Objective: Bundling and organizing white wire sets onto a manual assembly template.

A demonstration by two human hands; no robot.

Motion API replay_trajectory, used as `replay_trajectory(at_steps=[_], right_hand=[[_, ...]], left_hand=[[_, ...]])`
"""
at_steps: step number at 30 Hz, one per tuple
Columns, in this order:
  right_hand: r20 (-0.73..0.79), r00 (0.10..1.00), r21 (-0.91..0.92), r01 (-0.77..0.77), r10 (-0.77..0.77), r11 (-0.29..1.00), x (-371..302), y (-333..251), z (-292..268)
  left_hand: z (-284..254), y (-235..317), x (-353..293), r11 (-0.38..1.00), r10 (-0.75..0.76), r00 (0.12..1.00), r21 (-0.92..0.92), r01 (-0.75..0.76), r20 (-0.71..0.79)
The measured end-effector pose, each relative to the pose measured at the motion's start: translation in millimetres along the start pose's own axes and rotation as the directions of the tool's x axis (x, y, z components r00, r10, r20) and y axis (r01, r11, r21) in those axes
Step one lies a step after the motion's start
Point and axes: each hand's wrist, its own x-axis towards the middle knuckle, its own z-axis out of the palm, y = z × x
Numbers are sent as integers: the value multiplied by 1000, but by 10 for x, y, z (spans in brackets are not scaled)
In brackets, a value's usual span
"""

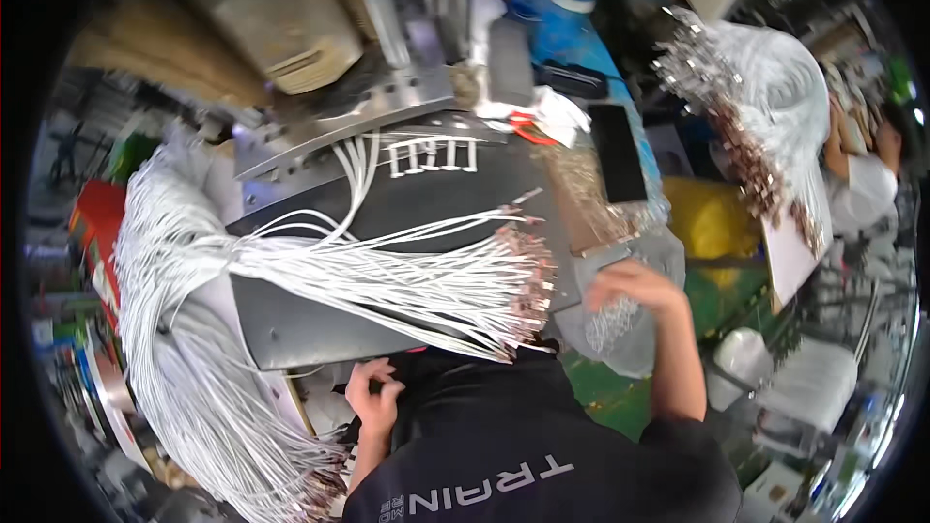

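Note:
A thick bundle of white cables (407, 276) lies across the dark work plate, its copper-coloured terminal ends (528, 281) fanned toward the right. My left hand (376, 397) is by the plate's front edge, below the cables, with fingers loosely bent and apart and nothing visible in them. My right hand (635, 287) is over a grey plastic bag (635, 353) holding small pale pieces. Its fingers stretch out to the left, slightly blurred, and no object shows in them. A white plastic strip (433, 154) with several prongs lies on the plate behind the cables.
A metal machine (339, 121) stands at the back. More white cables (199, 397) hang over the left side. A phone (617, 153), red-handled tool (533, 129) and clear bag of small parts (586, 199) lie at right. Another person (862, 184) works beside a hanging cable bundle (775, 87).

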Motion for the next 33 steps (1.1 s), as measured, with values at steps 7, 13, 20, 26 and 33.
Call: replay_trajectory(at_steps=[7,13,20,26,33], right_hand=[[-12,334,-609,745,-943,272,719,-1319,529],[-406,355,-577,615,-842,537,1110,-1627,731],[-926,-331,-177,806,182,565,93,1444,-855],[-920,266,-347,-220,-287,911,1375,4060,-163],[-937,-98,-341,476,-337,810,386,1106,-17]], left_hand=[[354,1259,1432,667,370,818,487,-563,439],[332,1069,2036,657,333,699,376,-654,633],[-319,1101,2532,472,138,861,732,-492,489],[-812,1040,2867,617,-343,747,736,-278,570],[-982,1142,2742,920,-183,817,388,-54,547]])
